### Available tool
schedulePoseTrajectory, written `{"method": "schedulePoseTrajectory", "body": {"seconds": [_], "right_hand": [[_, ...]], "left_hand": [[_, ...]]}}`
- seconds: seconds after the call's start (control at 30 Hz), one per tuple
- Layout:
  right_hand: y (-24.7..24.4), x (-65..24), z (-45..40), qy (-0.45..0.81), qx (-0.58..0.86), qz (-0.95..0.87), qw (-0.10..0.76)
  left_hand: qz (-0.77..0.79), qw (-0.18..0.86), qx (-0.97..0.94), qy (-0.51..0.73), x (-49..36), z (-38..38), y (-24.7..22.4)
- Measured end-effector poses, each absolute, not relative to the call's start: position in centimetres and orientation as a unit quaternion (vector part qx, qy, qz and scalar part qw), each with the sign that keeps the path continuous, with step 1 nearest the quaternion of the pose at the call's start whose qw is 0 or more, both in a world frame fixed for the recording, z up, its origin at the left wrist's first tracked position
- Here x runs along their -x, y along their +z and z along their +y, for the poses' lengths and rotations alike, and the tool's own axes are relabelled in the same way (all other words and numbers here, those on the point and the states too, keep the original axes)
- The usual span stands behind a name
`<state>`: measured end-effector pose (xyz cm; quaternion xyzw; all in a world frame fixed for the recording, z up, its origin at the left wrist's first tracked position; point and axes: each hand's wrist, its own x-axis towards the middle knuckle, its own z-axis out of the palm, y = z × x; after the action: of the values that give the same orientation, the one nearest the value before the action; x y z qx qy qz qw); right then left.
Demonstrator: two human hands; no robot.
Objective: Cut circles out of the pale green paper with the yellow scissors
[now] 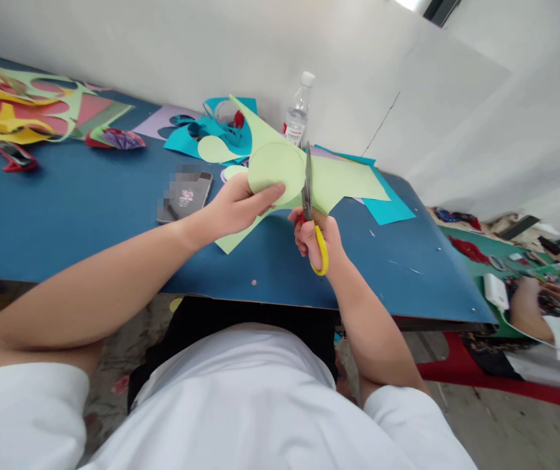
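Note:
My left hand [245, 202] pinches a light green paper sheet [353, 179] together with a round light green paper disc [276, 171] lying over it. In my right hand [322, 235] is a pair of scissors [308, 179] with red and yellow handles, blades pointing up. The blades stand at the disc's right edge, against the sheet. Whether the blades are apart is hard to see. Part of the sheet hangs below my left hand, and a pointed piece rises above it.
On the blue table [89, 202] lie a phone [186, 199], turquoise scraps [182, 140], turquoise sheets [390, 205], cut-out paper [6, 108] and a red-handled tool [14, 156]. A water bottle [298, 111] stands by the wall. At right, another person's arms [529, 310] rest at a green table.

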<state>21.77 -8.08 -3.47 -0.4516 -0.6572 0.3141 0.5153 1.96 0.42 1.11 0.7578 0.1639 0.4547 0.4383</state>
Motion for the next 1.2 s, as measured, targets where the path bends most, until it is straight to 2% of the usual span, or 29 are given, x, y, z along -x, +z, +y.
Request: {"method": "schedulePoseTrajectory", "body": {"seconds": [0.47, 1.2], "right_hand": [[-3.42, -21.76, -8.16, 0.270, 0.478, -0.669, 0.501], [-3.04, -21.68, -8.16, 0.278, 0.491, -0.658, 0.499]], "left_hand": [[0.163, 0.451, -0.738, 0.474, -1.87, 0.21, 1.75], [0.192, 0.447, -0.725, 0.486, -1.64, 0.58, 1.76]]}}
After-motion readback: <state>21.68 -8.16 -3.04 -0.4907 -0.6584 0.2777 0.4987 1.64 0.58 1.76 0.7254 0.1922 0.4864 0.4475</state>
